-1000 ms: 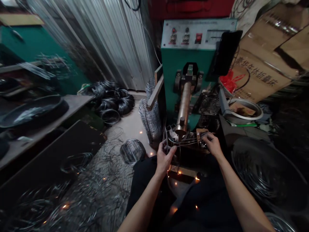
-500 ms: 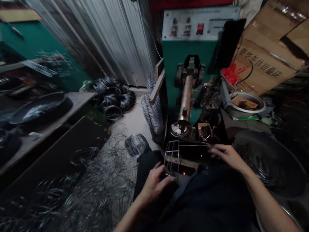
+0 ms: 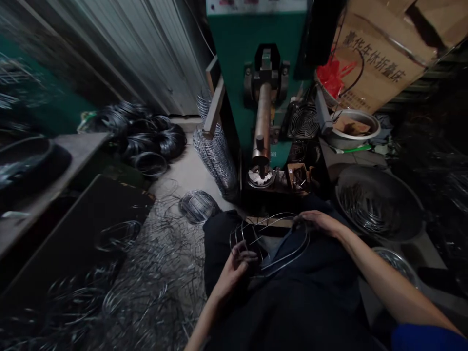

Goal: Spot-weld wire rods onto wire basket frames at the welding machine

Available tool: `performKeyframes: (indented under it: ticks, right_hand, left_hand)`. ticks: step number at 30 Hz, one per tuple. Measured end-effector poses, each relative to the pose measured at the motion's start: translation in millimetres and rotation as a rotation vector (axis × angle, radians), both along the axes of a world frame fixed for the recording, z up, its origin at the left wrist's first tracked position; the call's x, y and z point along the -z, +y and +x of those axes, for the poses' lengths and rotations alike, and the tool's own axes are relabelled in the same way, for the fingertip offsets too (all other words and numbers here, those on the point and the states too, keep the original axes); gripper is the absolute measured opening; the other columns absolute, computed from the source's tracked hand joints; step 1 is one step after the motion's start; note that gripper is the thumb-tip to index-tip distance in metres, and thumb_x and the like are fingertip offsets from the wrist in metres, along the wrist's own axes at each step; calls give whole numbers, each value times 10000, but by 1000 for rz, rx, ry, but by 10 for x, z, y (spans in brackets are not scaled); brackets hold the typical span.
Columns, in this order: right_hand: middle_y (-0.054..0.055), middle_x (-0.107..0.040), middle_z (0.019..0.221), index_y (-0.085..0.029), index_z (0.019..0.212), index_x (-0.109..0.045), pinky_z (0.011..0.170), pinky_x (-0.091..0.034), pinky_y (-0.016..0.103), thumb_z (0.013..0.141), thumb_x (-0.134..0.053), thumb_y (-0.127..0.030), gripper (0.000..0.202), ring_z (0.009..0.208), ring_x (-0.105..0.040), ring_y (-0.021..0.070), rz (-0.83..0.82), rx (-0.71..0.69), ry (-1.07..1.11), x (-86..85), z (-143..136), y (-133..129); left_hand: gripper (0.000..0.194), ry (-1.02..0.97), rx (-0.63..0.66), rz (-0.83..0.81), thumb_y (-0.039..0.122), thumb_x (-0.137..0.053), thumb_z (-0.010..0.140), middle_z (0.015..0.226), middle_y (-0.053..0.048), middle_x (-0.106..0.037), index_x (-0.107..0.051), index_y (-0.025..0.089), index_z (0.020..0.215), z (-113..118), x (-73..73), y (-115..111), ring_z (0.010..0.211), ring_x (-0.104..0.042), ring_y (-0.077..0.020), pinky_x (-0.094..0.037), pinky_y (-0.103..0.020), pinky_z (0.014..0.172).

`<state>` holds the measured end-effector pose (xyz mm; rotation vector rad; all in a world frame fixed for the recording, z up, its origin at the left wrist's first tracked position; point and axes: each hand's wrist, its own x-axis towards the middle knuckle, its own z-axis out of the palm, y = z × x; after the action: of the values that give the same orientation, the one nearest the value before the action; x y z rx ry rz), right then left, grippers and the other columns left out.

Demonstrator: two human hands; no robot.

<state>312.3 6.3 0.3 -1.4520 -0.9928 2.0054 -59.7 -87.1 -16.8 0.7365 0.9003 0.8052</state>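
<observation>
A round wire frame [image 3: 272, 243] made of thin metal rods lies over my lap, above dark trousers. My left hand [image 3: 236, 265] grips its near left edge, fingers curled round the wires. My right hand [image 3: 320, 222] holds the far right rim of the same frame. Straight ahead stands a green welding machine [image 3: 256, 58] with a copper-coloured arm [image 3: 262, 122] ending over a small round base [image 3: 260, 176].
A stack of wire pieces [image 3: 217, 156] leans left of the machine. Black wire coils [image 3: 146, 136] lie on the floor, with loose wire scraps [image 3: 153, 273] nearer. A wide metal pan [image 3: 376, 204] holding wires sits at right, cardboard boxes [image 3: 380, 53] behind it. A dark board [image 3: 76, 229] lies at left.
Both hands pulled the wire frame away from the machine's arm down onto my lap and turned it flat. The camera tilted downward.
</observation>
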Motion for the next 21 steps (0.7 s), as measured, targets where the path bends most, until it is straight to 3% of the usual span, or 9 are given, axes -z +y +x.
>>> performKeyframes:
  ticks: [2,4,7,9,15,18,21]
  right_hand:
    - [104,-724,1196,-215,1041,-760,726,-538,277,784,-739,-436,341,994,-694,233,-3,9,13,27,25,-15]
    - [110,-724,1198,-218,1061,-747,708,-535,273,800,-739,-450,349,986,-699,230,10,8,-5,49,29,3]
    - [116,-759,1045,-198,1025,-740,655,-504,263,840,-685,-579,427,889,-707,214,41,19,-91,82,8,69]
    - [112,-764,934,-184,978,-733,619,-474,258,843,-629,-679,523,799,-696,198,54,40,-151,100,-13,108]
    - [32,-671,717,-171,875,-718,547,-393,247,751,-644,-778,624,623,-572,144,139,-15,-272,104,-14,121]
    - [11,-670,792,-213,994,-699,578,-422,258,729,-728,-702,556,684,-573,158,274,21,-339,15,12,194]
    - [40,-703,972,-227,1074,-702,755,-478,314,764,-740,-635,514,871,-612,206,454,9,-312,-138,-3,357]
  left_hand:
    - [747,69,37,4,520,-718,867,1210,-150,-648,-347,200,1430,39,38,-42,1105,-655,-253,-468,-390,990]
    - [745,108,56,-17,499,-711,879,1167,-143,-669,-335,183,1439,71,3,8,999,-684,-222,-493,-370,931]
    - [808,89,-78,-80,534,-754,826,1025,-140,-707,-355,127,1398,110,-125,189,763,-694,-189,-522,-313,722]
    - [880,31,-191,-112,543,-802,770,963,-135,-718,-352,112,1392,146,-201,281,724,-694,-188,-518,-287,671]
    - [883,9,-329,-172,490,-843,731,692,-14,-662,-385,113,1385,300,-244,251,563,-610,-142,-522,-259,558]
    - [796,-19,-399,-153,484,-838,726,619,51,-580,-443,147,1330,375,-268,327,517,-542,-115,-459,-202,456]
    - [743,-3,-394,-44,468,-807,764,596,53,-579,-454,143,1332,464,-313,503,474,-518,-112,-443,-203,428]
